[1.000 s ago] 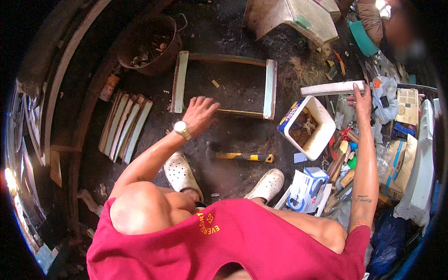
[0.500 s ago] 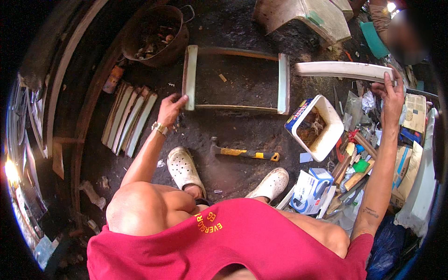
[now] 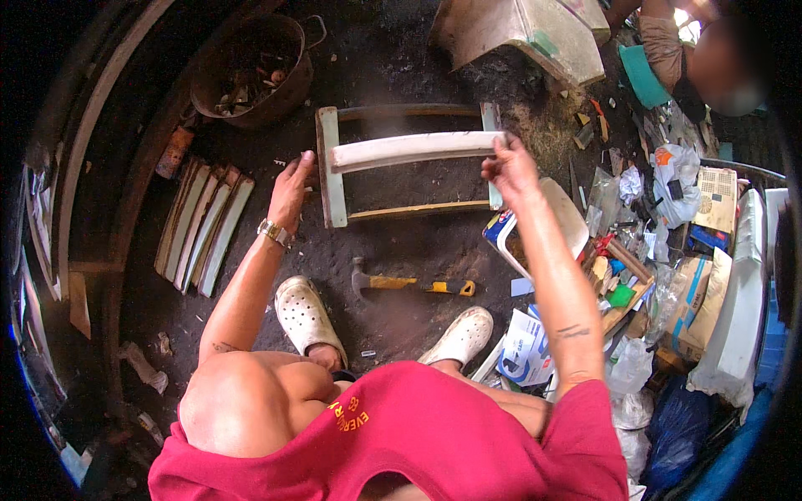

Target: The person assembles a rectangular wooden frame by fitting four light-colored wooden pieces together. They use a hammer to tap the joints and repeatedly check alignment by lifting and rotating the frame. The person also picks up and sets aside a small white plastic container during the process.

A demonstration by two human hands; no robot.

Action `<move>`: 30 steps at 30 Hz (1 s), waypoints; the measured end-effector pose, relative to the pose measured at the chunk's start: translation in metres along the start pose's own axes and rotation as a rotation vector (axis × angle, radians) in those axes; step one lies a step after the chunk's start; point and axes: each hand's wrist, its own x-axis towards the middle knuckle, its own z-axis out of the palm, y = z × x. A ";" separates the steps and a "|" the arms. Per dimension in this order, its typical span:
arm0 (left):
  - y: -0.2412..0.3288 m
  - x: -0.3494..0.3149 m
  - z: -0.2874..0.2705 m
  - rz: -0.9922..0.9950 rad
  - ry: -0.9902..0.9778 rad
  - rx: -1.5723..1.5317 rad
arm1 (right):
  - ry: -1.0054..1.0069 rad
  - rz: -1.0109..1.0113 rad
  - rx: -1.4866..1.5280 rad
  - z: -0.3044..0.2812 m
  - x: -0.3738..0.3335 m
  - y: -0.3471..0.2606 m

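The frame [image 3: 418, 210] lies on the dark floor [image 3: 401, 250], ahead of the person. The biggest change is over it: half a second ago the white slat [image 3: 409, 150] stuck out to the frame's right, and now it has come left and crosses above the opening, between the far and near rails and roughly parallel to them. That appears to set it as a crosspiece spanning the two side pieces; whether it rests on them or is held just above, I cannot tell.

The right hand [image 3: 512, 169] has swung in with it, its grip clamped on the slat's right end, the forearm now covering part of the white bucket [image 3: 570, 213]. The left hand [image 3: 288, 196] has slid farther along the frame's left side, fingers apart, holding nothing, just beside the wood. Nearer, the hammer [image 3: 393, 282] lies where it was.
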 end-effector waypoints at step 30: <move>-0.008 0.013 0.032 -0.229 -0.224 -0.402 | 0.282 -0.075 -0.510 -0.003 -0.003 0.052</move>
